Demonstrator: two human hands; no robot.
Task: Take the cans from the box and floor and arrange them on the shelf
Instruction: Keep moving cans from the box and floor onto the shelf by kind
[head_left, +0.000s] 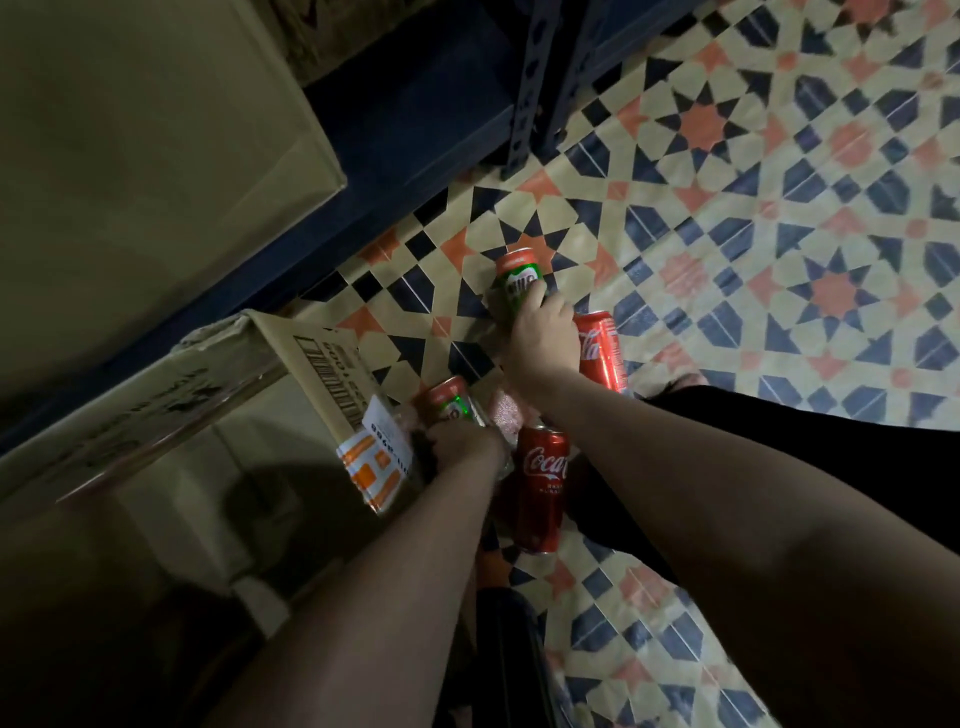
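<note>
Head view only, so that's all you get: you're in the pick-up step, grabbing cans off the patterned tile floor (727, 234). Your right hand (543, 338) is wrapped around a green-and-red drink can (519, 280) sitting on the tiles, fingers curled over its side. Your left hand (460, 441) grips a second green-and-red can (447, 402) right at the corner of the open cardboard box (311, 358), and I can't tell if that one has left the floor. Two red Coca-Cola cans are left: one (597, 348) just beside your right wrist, the other (540, 488) lying between your forearms.

Next move, I'd guess, is lifting both cans and swinging up to the dark blue metal shelf (415, 130) at upper left. Watch the shelf's perforated upright post (530, 88) and the box flap on your left. Open floor is all to your right. The loose red cans sit near your arms, so lift straight up before turning.
</note>
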